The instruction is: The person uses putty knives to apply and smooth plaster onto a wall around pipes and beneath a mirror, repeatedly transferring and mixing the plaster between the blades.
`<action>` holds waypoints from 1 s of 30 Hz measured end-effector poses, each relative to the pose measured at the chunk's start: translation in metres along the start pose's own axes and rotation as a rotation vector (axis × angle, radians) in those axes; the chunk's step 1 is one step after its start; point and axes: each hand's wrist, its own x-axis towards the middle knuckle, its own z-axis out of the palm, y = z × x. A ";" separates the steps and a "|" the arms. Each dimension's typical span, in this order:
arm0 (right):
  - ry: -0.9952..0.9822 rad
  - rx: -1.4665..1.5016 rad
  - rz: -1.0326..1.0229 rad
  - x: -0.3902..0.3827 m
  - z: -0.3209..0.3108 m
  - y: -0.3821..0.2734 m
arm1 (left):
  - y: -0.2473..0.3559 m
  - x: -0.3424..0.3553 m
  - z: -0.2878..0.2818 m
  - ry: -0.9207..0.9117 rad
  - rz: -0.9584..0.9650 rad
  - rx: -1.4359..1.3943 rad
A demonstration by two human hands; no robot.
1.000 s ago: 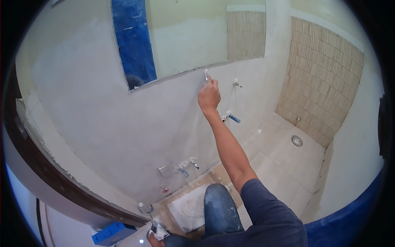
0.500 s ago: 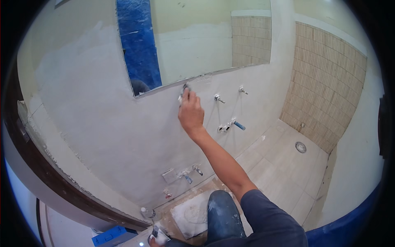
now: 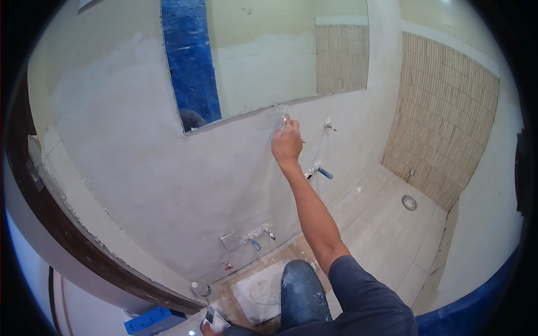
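My right hand [image 3: 287,145] is raised to the grey plastered wall [image 3: 145,168] and grips a small putty knife [image 3: 284,119]. The blade touches the wall just under the lower edge of the large mirror [image 3: 263,61]. My right arm stretches up from the lower right. Only a bit of my left hand [image 3: 203,329] shows at the bottom edge, where it holds a small plaster-smeared scraper [image 3: 212,317]. My knee in paint-spotted jeans [image 3: 300,291] is below.
Pipe stubs [image 3: 319,171] and a tap fitting [image 3: 329,125] stick out of the wall right of my hand; more fittings [image 3: 252,238] sit low down. A white sheet [image 3: 258,294], a bottle [image 3: 200,289] and a blue box [image 3: 148,322] lie on the floor. A drain [image 3: 409,202] is in the tiled floor.
My right hand swept left along the mirror's lower edge with the putty knife, then came back to the right. The left hand has stayed at the bottom edge.
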 end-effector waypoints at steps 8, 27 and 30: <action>-0.059 -0.048 -0.228 -0.032 -0.003 -0.011 | -0.009 0.011 -0.014 0.003 -0.001 0.025; -0.180 -0.321 -0.292 -0.047 0.014 -0.052 | -0.009 0.012 -0.012 -0.006 0.030 0.052; -0.177 -0.244 -0.321 -0.045 -0.008 -0.036 | -0.007 0.011 -0.009 0.038 0.031 0.109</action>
